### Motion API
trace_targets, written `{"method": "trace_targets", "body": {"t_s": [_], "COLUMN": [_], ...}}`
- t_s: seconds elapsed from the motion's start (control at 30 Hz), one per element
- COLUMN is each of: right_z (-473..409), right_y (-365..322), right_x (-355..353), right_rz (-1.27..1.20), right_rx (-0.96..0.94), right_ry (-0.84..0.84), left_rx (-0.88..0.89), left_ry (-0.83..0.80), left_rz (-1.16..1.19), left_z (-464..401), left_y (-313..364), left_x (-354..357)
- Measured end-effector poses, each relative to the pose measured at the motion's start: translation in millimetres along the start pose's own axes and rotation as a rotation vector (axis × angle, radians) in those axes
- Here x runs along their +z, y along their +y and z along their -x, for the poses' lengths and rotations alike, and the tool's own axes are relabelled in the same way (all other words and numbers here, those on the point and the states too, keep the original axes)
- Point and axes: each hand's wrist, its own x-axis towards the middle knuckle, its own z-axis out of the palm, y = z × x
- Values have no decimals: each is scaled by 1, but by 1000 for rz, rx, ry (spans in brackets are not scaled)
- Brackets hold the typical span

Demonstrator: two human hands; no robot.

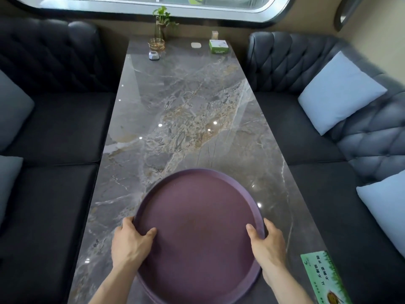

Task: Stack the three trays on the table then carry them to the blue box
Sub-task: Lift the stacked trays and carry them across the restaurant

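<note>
A round purple tray (pixel 197 227) lies at the near end of the grey marble table (pixel 186 106). More purple rims show under its near left edge, so it tops a stack. My left hand (pixel 129 244) grips the left rim, thumb inside the tray. My right hand (pixel 266 244) grips the right rim the same way. No blue box is in view.
Dark tufted sofas (pixel 54 128) flank the table, with pale cushions (pixel 339 91) on the right one. At the far end stand a plant vase (pixel 161 29), a glass ashtray (pixel 156 45), a green tissue box (pixel 218 46) and small items. A green card (pixel 322 279) lies near right.
</note>
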Motion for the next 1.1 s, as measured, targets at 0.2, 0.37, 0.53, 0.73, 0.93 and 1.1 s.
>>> {"method": "trace_targets", "body": {"t_s": [0.2, 0.37, 0.53, 0.73, 0.93, 1.1], "right_z": [6, 24, 72, 105, 128, 135], "right_y": [-73, -131, -196, -227, -242, -239], "right_x": [-18, -40, -90, -125, -136, -143], "right_rz": [-82, -178, -307, -381, -428, -433], "right_rx": [-111, -197, -288, -389, -394, -397], "right_ry": [8, 47, 79, 133, 119, 113], "left_rx": [48, 174, 236, 240, 314, 303], "left_ry": [83, 149, 258, 340, 251, 177], "left_rz": [144, 361, 612, 707, 896, 985], "left_z": [5, 15, 41, 67, 70, 72], "left_y": [36, 64, 93, 113, 115, 111], "left_x": [-65, -134, -208, -272, -298, -303]}}
